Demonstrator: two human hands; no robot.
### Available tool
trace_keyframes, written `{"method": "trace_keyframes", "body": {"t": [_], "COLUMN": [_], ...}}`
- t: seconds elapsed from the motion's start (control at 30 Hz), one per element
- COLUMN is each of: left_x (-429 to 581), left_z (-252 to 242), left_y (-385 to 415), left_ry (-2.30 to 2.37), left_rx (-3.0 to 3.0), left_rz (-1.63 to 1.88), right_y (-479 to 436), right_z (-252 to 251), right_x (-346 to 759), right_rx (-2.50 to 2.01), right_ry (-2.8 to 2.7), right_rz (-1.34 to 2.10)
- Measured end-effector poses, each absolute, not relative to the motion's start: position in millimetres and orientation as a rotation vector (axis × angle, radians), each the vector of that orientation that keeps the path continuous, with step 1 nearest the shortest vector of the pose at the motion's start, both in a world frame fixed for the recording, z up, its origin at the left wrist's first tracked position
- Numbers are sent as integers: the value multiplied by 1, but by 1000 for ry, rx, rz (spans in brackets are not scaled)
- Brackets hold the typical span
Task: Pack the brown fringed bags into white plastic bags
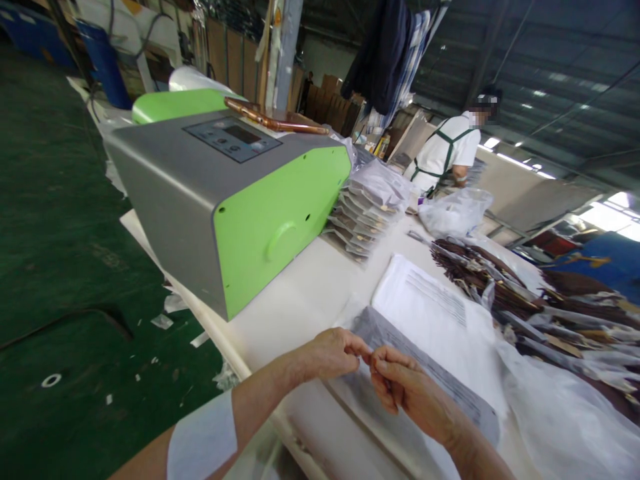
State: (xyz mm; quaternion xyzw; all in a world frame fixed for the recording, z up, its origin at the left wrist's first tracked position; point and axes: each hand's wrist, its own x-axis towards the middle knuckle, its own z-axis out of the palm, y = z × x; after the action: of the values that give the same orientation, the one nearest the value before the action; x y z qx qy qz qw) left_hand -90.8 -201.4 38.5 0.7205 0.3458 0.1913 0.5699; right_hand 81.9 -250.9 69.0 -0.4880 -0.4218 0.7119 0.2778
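Observation:
My left hand (337,350) reaches in from the lower left, its fingers bent and its fingertips meeting those of my right hand (400,377). Both are closed in a pinch; anything between the fingertips is too small to make out. Beneath them lies a grey item in a clear plastic bag (430,373), spread over the table edge side. Just beyond it is a stack of white printed plastic bags (425,300).
A grey and green machine (280,233) stands on the white table (270,320) at left. Behind it are stacked bagged items (363,213). Brown bagged items (500,287) and loose clear plastic (565,407) lie at right. A person (447,150) in white is farther back.

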Motion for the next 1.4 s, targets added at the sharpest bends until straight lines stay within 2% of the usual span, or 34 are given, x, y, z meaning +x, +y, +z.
{"method": "trace_keyframes", "body": {"t": [0.57,0.83,1.03,1.4], "left_x": [-90,-86,-84,-85], "left_z": [36,34,32,26], "left_y": [-204,-206,-209,-213], "left_ry": [915,967,1001,995], "left_rx": [1664,1759,1777,1721], "left_rz": [467,499,552,651], "right_y": [-254,-249,-248,-231], "right_z": [73,83,82,87], "right_x": [86,88,83,88], "right_rx": [-1449,-1982,-1975,-1849], "right_ry": [-1304,-1745,-2100,-2365], "right_rz": [1800,1377,789,635]}}
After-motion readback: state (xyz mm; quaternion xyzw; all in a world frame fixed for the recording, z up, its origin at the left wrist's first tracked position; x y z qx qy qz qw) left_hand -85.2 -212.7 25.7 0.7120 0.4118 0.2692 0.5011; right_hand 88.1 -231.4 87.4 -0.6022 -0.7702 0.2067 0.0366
